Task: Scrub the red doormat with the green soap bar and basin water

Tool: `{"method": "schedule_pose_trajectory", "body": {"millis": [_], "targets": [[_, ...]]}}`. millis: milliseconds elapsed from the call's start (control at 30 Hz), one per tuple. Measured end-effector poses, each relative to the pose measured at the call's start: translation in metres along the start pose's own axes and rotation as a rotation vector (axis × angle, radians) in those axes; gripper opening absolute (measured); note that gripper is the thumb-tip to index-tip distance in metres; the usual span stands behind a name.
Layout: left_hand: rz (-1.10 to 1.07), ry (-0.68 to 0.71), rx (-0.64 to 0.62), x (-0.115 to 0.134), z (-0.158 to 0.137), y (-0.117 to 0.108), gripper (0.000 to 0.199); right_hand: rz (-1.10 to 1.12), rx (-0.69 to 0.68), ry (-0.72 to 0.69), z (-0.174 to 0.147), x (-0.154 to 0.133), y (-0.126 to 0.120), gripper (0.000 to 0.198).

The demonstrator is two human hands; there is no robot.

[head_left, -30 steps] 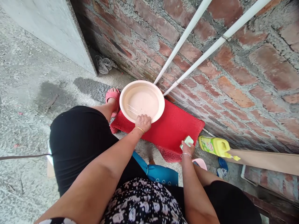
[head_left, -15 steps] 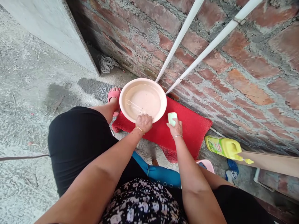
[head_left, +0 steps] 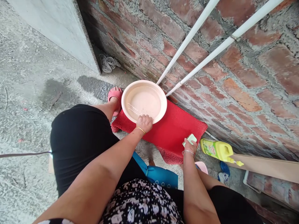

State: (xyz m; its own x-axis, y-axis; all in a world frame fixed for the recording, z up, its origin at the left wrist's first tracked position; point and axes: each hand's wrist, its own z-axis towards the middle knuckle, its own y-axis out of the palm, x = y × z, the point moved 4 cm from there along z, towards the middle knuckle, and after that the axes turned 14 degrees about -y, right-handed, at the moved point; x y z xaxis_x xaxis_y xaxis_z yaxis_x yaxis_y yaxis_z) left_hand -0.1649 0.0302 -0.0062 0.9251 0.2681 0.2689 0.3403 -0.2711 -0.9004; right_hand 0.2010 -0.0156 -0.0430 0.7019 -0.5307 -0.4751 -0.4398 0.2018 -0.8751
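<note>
My left hand (head_left: 144, 123) is closed at the near rim of a round, pale peach basin (head_left: 124, 105) with water in it. Its fingers curl over the rim, and their tips are hidden. A red mat (head_left: 171, 124) lies flat under the basin's near right part and extends to the right. Over the mat's right end, my right hand (head_left: 190, 147) grips a pale green, hand-sized block (head_left: 191, 138). Whether it is a scrubbing brush or a bar of soap, I cannot tell. The block appears to be against the mat.
Two white pipes (head_left: 187, 39) run down the brick wall (head_left: 243, 93) behind the basin. Right of the mat lies a yellow detergent bottle (head_left: 217, 150), with blue-and-white footwear (head_left: 224, 171) near it. A grey slab (head_left: 58, 31) and a bundled rope or cloth (head_left: 108, 63) are at upper left.
My right hand has moved right and nearer to me across the mat, carrying the pale green block from beside the basin to the mat's right end. The left hand stays at the rim.
</note>
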Motion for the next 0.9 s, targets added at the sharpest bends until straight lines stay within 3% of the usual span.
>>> {"method": "schedule_pose_trajectory", "body": {"millis": [100,233,333,433,567,700,800,900], "targets": [[0.011,0.009,0.002,0.0,0.0,0.0,0.037,-0.008,-0.063,-0.137,-0.007,-0.067,0.036,0.059],[0.045,0.004,-0.008,0.001,-0.001,-0.001,0.037,-0.009,-0.263,-0.524,-0.026,-0.158,0.085,0.054],[0.072,-0.002,-0.005,0.001,-0.001,-0.001,0.036,-0.062,-0.357,-0.723,-0.031,-0.184,0.096,0.048],[0.08,-0.01,-0.009,0.001,0.0,0.001,0.036,-0.071,-0.332,-0.689,-0.014,-0.158,0.082,0.05],[0.066,-0.018,-0.037,0.0,0.001,0.005,0.036,-0.025,-0.143,-0.339,0.018,-0.069,0.032,0.056],[0.043,-0.008,-0.014,0.001,0.001,0.004,0.036,-0.031,0.006,-0.011,0.025,0.009,-0.014,0.055],[0.031,0.011,0.019,0.001,0.0,0.001,0.036,-0.024,0.071,0.101,0.021,0.03,-0.025,0.05],[0.025,0.016,0.022,0.001,-0.001,-0.003,0.036,0.028,0.055,0.047,0.019,0.011,-0.011,0.05]]}}
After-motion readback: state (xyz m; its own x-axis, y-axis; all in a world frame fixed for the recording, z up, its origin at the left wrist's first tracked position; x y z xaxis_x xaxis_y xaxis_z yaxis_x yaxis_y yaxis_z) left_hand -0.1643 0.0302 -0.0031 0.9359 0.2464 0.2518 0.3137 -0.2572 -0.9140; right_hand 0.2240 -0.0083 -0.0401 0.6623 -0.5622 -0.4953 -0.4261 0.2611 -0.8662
